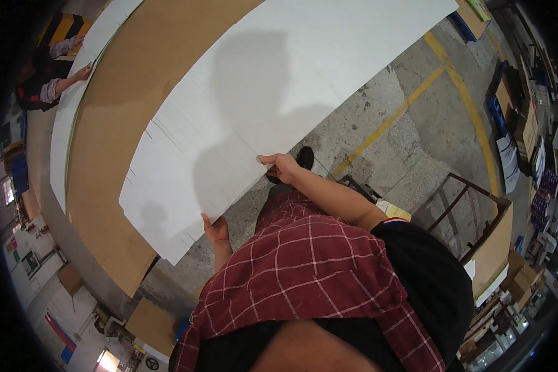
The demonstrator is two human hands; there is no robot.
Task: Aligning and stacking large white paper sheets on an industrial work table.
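- Here, nearest to the camera, the person's body fills the lower part of the view: a dark top and a red checked cloth with thin white lines (310, 273) around the waist.
- The left hand (216, 229) comes up from below, close to the body; its fingers are closed on the near edge of the large flat white slotted cardboard sheet (254, 105), with the thumb on top.
- The right hand (282, 166) is stretched further forward, the forearm bare and almost straight. It also pinches the same near edge, fingers curled under and thumb above.
- Both hands are well apart along this edge, so the sheet is held at two places.
- The white sheet lies on a big brown cardboard surface (111, 149), and its near edge hangs over the grey concrete floor (403, 142) with yellow painted lines.
- In my judgement, the step in hand is taking hold of the top sheet to lift or pull it. The next move calls for an even pull of both hands, because such a wide thin sheet can bend or slide sideways.
- Far at the upper left, another person's hand (82, 72) touches the far white sheet edge.
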